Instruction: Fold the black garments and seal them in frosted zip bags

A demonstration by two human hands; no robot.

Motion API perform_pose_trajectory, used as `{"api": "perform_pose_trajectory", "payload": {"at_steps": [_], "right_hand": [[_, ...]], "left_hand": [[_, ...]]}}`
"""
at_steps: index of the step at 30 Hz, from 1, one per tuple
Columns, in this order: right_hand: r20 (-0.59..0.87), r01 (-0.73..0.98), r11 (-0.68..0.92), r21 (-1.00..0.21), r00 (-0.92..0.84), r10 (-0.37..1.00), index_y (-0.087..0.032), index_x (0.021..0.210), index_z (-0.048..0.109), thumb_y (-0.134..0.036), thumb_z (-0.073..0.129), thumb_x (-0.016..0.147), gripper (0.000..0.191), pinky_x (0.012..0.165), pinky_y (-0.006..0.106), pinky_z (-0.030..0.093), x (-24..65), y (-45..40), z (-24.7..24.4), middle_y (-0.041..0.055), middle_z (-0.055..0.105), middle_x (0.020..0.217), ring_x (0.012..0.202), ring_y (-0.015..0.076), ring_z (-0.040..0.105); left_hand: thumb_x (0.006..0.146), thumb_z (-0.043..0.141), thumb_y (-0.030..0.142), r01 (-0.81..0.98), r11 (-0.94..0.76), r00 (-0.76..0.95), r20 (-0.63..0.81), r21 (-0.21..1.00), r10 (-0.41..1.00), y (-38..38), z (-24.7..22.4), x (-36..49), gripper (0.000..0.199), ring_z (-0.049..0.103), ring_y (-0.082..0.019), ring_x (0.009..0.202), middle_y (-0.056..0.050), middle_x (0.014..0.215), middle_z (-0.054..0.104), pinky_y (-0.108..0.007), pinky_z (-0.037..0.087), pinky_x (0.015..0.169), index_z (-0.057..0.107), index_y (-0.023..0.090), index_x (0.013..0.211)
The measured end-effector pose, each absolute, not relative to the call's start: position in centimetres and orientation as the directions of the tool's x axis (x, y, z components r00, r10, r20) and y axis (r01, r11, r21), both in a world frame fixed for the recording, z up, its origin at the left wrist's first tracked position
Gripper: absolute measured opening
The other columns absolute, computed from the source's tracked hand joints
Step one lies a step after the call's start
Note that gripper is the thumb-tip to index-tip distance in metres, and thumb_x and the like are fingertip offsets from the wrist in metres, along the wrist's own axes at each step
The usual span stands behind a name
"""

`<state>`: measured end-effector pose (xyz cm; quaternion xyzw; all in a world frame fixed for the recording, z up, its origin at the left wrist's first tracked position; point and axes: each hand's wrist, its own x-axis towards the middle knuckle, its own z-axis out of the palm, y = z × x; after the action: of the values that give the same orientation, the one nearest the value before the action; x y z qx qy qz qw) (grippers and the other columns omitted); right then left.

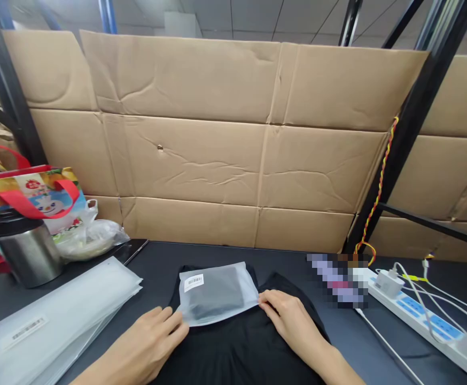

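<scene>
A translucent frosted plastic bag (217,294) with a barcode label lies on a black garment (237,347), and a dark folded item shows through it. My right hand (289,318) pinches the bag's right corner between its fingers. My left hand (149,337) lies on the garment, fingertips at the bag's lower left corner, though I cannot tell whether they grip it. To the left of my left hand is a stack of flat frosted bags (53,321), one with a barcode label.
The dark table holds a steel flask (25,251), a colourful tote bag (29,195), a crumpled plastic bag (89,238) and a white power strip (418,315) with cables. A pixelated patch (337,280) hides something. Cardboard (201,144) and black rack posts stand behind.
</scene>
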<state>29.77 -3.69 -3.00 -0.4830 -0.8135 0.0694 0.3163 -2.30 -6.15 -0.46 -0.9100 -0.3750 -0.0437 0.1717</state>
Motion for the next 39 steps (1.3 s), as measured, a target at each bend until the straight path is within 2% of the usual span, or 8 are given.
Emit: {"api": "perform_pose_trajectory", "payload": {"at_steps": [5, 8, 11, 14, 18, 25, 35, 39], "right_hand": [[0.430, 0.720, 0.515, -0.466, -0.325, 0.843, -0.023, 0.086, 0.062, -0.022, 0.042, 0.096, 0.022, 0.073, 0.028, 0.049, 30.0, -3.6, -3.2, 0.0002, 0.065, 0.083, 0.078, 0.0167, 0.063], [0.422, 0.727, 0.497, -0.474, -0.308, 0.853, -0.023, 0.095, 0.062, -0.027, 0.044, 0.096, 0.018, 0.087, 0.033, 0.049, 30.1, -3.5, -3.5, 0.0044, 0.066, 0.104, 0.099, 0.0195, 0.062], [0.364, 0.765, 0.467, -0.444, -0.323, 0.874, -0.021, 0.130, 0.049, -0.039, 0.045, 0.095, 0.040, 0.109, 0.043, 0.034, 30.3, -3.4, -3.7, 0.0096, 0.047, 0.141, 0.133, 0.0233, 0.039], [0.247, 0.786, 0.445, -0.429, -0.371, 0.895, -0.019, 0.143, 0.036, -0.048, 0.036, 0.097, 0.055, 0.115, 0.044, 0.023, 30.4, -3.3, -3.7, 0.0089, 0.036, 0.149, 0.139, 0.0220, 0.029], [0.193, 0.805, 0.418, -0.421, -0.371, 0.908, -0.017, 0.143, 0.036, -0.052, 0.031, 0.097, 0.058, 0.116, 0.044, 0.021, 30.5, -3.4, -3.5, 0.0075, 0.034, 0.150, 0.140, 0.0222, 0.026], [0.130, 0.819, 0.397, -0.414, -0.378, 0.917, -0.019, 0.145, 0.034, -0.056, 0.027, 0.097, 0.061, 0.117, 0.040, 0.018, 30.8, -3.9, -3.1, 0.0034, 0.030, 0.152, 0.140, 0.0209, 0.024], [0.094, 0.822, 0.365, -0.437, -0.362, 0.927, -0.025, 0.145, 0.033, -0.058, 0.031, 0.095, 0.060, 0.117, 0.041, 0.018, 31.8, -4.8, -3.4, -0.0003, 0.028, 0.152, 0.141, 0.0221, 0.022], [0.135, 0.799, 0.379, -0.467, -0.359, 0.924, -0.025, 0.144, 0.035, -0.056, 0.035, 0.095, 0.059, 0.116, 0.041, 0.022, 31.9, -4.1, -3.3, 0.0022, 0.033, 0.151, 0.139, 0.0226, 0.029]], "left_hand": [[0.090, 0.043, 0.016, 0.718, -0.622, 0.695, 0.267, -0.313, 0.668, -5.5, -0.5, -0.9, 0.027, 0.060, -0.030, 0.095, -0.010, 0.104, 0.066, -0.043, 0.044, 0.084, 0.062, 0.019, 0.110], [0.077, 0.046, 0.004, 0.688, -0.638, 0.724, 0.261, -0.345, 0.639, -4.3, -1.3, 1.0, 0.066, 0.038, -0.037, 0.131, -0.015, 0.143, 0.045, -0.052, 0.032, 0.103, 0.037, 0.013, 0.141], [0.066, 0.037, -0.009, 0.692, -0.640, 0.718, 0.227, -0.335, 0.658, -2.5, -1.7, 2.2, 0.084, 0.031, -0.032, 0.137, -0.010, 0.148, 0.040, -0.051, 0.033, 0.106, 0.030, 0.017, 0.145], [0.067, 0.028, -0.014, 0.733, -0.627, 0.679, 0.340, -0.264, 0.651, -0.3, -0.2, 1.5, 0.087, 0.031, -0.022, 0.138, -0.005, 0.150, 0.038, -0.042, 0.035, 0.108, 0.029, 0.022, 0.146], [0.070, 0.026, -0.013, 0.771, -0.611, 0.613, 0.468, -0.179, 0.636, 3.8, 2.8, -1.6, 0.083, 0.031, -0.019, 0.138, -0.003, 0.148, 0.039, -0.042, 0.030, 0.112, 0.032, 0.022, 0.145], [0.072, 0.035, -0.006, 0.812, -0.577, 0.572, 0.321, -0.089, 0.755, 8.1, -0.2, -6.5, 0.069, 0.047, -0.023, 0.128, -0.007, 0.137, 0.054, -0.041, 0.038, 0.108, 0.053, 0.020, 0.133], [0.066, 0.041, 0.003, 0.841, -0.532, 0.485, 0.303, 0.092, 0.820, 8.9, -1.6, -7.8, 0.071, 0.042, -0.025, 0.132, -0.007, 0.141, 0.050, -0.040, 0.035, 0.109, 0.049, 0.016, 0.135], [0.082, 0.036, 0.011, 0.836, -0.528, 0.437, 0.399, 0.150, 0.806, 6.8, -0.8, -6.7, 0.050, 0.047, -0.026, 0.126, -0.010, 0.133, 0.056, -0.042, 0.037, 0.106, 0.053, 0.017, 0.128]]}}
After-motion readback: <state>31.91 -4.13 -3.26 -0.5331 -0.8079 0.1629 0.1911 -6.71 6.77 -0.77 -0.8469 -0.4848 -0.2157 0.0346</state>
